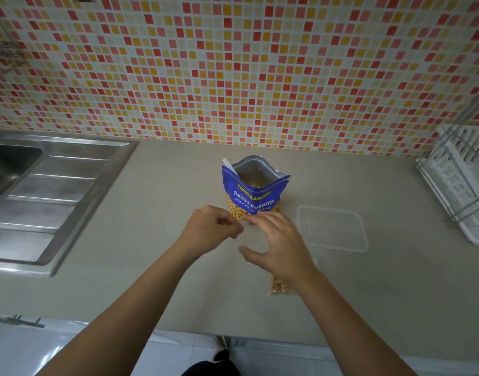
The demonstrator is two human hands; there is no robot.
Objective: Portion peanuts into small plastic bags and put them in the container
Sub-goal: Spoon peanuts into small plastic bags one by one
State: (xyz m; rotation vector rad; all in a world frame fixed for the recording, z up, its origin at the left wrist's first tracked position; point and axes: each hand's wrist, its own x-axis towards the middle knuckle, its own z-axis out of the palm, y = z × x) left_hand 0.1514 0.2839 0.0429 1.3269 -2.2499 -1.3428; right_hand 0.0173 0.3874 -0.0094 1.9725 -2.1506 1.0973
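Spanning sink (13,169) to rack (460,191), beige counter (157,267) under mosaic tiles (232,63); left hand (211,229) pinches clear bag (250,236), right hand (279,242) spread.

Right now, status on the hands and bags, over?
Left hand pinches clear bag, right hand open against it. One filled bag on counter; container looks empty. Nothing in the way.

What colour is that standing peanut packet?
The peanut packet is blue with white and yellow lettering and a clear lower window, seen in the head view.
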